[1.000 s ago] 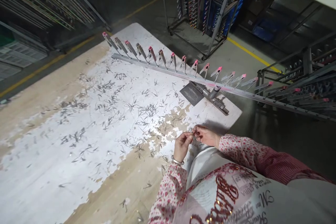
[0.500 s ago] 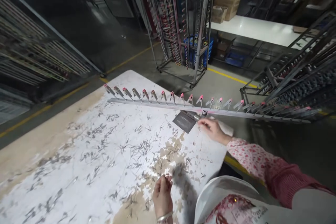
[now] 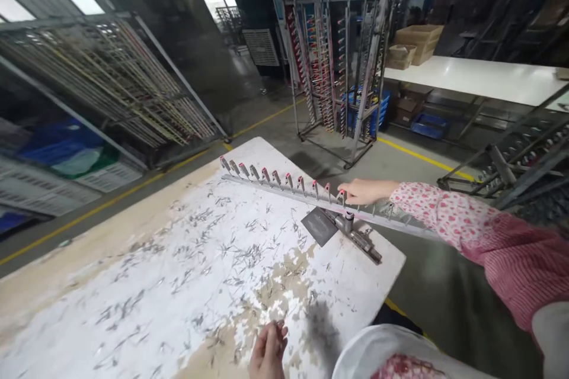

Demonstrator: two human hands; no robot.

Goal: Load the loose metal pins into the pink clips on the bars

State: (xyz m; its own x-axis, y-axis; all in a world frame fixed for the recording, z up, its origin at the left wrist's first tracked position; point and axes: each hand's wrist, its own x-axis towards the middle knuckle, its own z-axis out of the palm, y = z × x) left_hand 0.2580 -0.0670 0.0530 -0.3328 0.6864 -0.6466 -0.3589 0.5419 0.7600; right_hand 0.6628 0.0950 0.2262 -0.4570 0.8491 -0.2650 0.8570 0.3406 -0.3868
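Note:
My right hand (image 3: 363,190) is at a long metal bar (image 3: 284,192) that carries a row of upright clips with red-pink ends. Its fingertips close on one clip (image 3: 342,195) near the middle of the bar. Low in the view, my left hand (image 3: 269,348) is held over the table with thumb and fingers pinched together; what is between them is too small to make out. Small thin metal pieces (image 3: 251,254) lie scattered across the white, worn tabletop (image 3: 178,308). Under the bar are a metal stand (image 3: 358,237) and a dark flat plate (image 3: 319,226).
Racks with rows of bars (image 3: 128,83) stand to the left. Behind the table is an upright rack (image 3: 335,71) with a blue crate (image 3: 377,109). At the back right, a white table (image 3: 471,80) bears cardboard boxes (image 3: 420,44). Another rack (image 3: 511,172) stands at the right.
My right hand has moved from beside the stand up to a clip on the bar. The view has tilted up, showing more of the room. My left hand stays pinched low over the table.

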